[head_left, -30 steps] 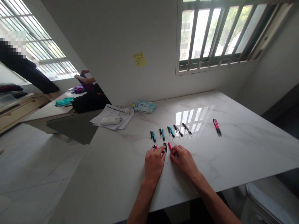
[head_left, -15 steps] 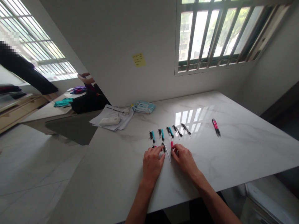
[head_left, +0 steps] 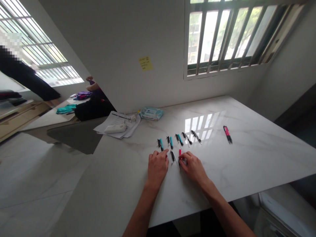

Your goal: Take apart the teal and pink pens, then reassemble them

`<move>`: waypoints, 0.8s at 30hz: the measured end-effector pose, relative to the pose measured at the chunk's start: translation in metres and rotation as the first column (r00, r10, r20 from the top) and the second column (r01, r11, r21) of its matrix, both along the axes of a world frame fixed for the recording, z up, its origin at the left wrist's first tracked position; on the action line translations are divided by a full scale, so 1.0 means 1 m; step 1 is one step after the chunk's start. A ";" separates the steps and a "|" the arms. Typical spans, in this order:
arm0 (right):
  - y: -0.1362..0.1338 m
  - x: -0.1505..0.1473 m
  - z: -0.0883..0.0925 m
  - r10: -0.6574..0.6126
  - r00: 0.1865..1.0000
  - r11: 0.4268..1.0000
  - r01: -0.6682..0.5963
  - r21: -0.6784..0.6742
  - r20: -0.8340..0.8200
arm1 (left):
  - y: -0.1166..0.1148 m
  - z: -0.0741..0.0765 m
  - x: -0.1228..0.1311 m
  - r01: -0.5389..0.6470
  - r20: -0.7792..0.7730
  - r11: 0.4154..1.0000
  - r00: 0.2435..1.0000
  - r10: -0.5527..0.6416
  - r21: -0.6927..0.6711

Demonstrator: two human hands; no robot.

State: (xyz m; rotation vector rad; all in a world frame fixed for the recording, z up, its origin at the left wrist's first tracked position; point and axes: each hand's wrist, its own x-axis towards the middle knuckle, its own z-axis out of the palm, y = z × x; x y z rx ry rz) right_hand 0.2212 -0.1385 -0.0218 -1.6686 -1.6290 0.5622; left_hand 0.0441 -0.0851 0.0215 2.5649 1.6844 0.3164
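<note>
Head view, marble table [head_left: 249, 159] (pens [head_left: 171, 142] in rows), barred window [head_left: 222, 36]

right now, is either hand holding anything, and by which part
Right hand pinches the pink pen barrel by its near end; left hand holds nothing visible.

Left hand [head_left: 157, 166] and right hand [head_left: 193, 167] flank pen parts [head_left: 173, 156] on table [head_left: 247, 158].

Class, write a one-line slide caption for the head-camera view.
On a marble table, left hand and right hand flank loose pen parts near a row of pens.
</note>
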 end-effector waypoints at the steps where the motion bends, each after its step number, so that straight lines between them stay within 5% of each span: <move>1: 0.000 0.000 0.000 -0.003 1.000 1.000 0.003 0.001 0.000 | 0.000 0.000 0.000 0.002 -0.002 1.000 1.000 -0.002 -0.007; 11: -0.001 -0.001 0.006 0.053 0.999 0.998 -0.053 0.016 0.007 | -0.001 0.004 -0.020 0.004 0.156 1.000 0.988 -0.007 0.016; 18: 0.000 -0.002 0.011 0.115 0.993 0.993 -0.116 0.026 0.012 | -0.006 -0.022 -0.048 -0.172 0.339 0.985 0.928 0.158 0.011; 24: 0.017 -0.016 0.016 0.186 0.966 0.969 -0.210 0.127 0.180 | -0.013 -0.031 -0.048 -0.183 0.447 0.980 0.873 0.197 -0.073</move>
